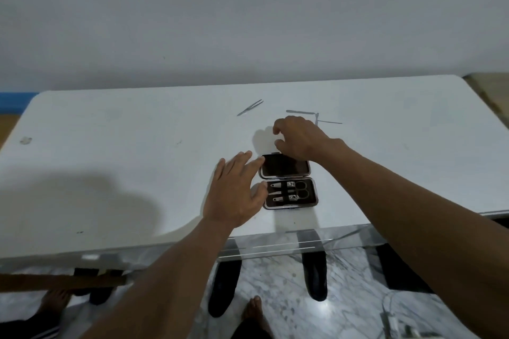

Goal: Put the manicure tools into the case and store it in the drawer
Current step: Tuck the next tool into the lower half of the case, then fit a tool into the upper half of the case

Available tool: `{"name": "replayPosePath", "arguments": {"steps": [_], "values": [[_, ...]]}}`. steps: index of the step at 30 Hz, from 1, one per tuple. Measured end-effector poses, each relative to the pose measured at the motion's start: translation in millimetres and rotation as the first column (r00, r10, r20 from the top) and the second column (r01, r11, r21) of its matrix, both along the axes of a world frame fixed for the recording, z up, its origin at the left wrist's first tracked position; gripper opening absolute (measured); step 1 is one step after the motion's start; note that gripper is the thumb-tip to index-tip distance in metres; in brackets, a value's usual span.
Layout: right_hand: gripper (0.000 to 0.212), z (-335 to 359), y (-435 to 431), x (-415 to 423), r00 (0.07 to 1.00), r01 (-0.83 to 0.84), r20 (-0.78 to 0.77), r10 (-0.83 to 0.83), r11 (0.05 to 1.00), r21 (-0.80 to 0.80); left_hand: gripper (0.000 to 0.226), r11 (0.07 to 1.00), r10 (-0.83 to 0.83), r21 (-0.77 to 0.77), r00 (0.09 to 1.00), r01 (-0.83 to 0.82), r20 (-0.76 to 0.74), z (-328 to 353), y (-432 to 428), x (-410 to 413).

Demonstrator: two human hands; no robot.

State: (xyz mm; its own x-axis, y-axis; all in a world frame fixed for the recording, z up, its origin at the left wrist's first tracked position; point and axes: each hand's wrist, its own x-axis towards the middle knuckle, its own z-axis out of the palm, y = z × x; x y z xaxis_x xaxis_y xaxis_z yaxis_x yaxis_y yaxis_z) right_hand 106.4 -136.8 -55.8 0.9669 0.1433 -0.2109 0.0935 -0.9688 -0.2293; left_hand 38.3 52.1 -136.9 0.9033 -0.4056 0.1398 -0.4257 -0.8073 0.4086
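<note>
A person's two bare hands work over an opened manicure case (pixel 289 183) lying on a white table (pixel 110 151), a little right of centre and near the table's front edge. The case lies flat with both halves spread: the far half, its lid (pixel 285 166), shows a dark empty lining, while the near half holds a pair of small scissors (pixel 301 192) and two nail clippers (pixel 285 191) strapped side by side.

The left hand (pixel 234 190) rests at the case's left side, fingers spread and extended, fingertips touching the lid's left corner and thumb against the left end of the near half; it grips nothing. The right hand (pixel 298 137) hovers over the lid's far edge, fingers loosely curled with thumb and forefinger apart; whether it touches the lid or pinches anything cannot be told.

Further back, toward the table's rear edge, a pair of tweezers (pixel 250 107) lies alone at a slant, well apart from the case. To its right, just beyond the right hand, two or three slim metal tools (pixel 303 112) lie crossed over one another; blur hides what kind they are. A clear acrylic drawer (pixel 303 245) projects beneath the table's front edge, below the case.
</note>
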Motion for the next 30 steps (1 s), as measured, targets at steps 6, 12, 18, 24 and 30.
{"name": "replayPosePath", "arguments": {"steps": [6,12,18,24,30], "values": [[0.041,-6.3,16.4,31.2,1.000,0.002,0.006,-0.003,0.999,0.033,0.057,1.000,-0.011,-0.013,1.000,0.011,-0.013,-0.6,1.7,1.2],[0.037,-12.5,28.4,69.9,0.995,-0.070,0.073,0.068,0.997,0.020,0.056,1.000,-0.009,0.012,1.000,0.009,0.000,-2.6,0.4,4.3],[0.041,-17.1,30.3,99.6,0.984,-0.131,0.105,0.144,0.983,-0.127,0.055,1.000,-0.004,0.009,0.999,0.005,-0.034,3.2,-0.5,4.4],[0.025,-18.0,29.2,111.0,0.972,-0.193,0.108,0.210,0.970,-0.144,0.058,0.999,0.028,0.026,0.998,-0.027,-0.052,3.8,-2.9,2.6],[0.025,-14.0,20.2,93.6,0.979,-0.163,0.111,0.170,0.984,-0.069,0.059,0.999,0.021,0.049,0.999,-0.019,-0.032,3.4,-3.0,2.9]]}}
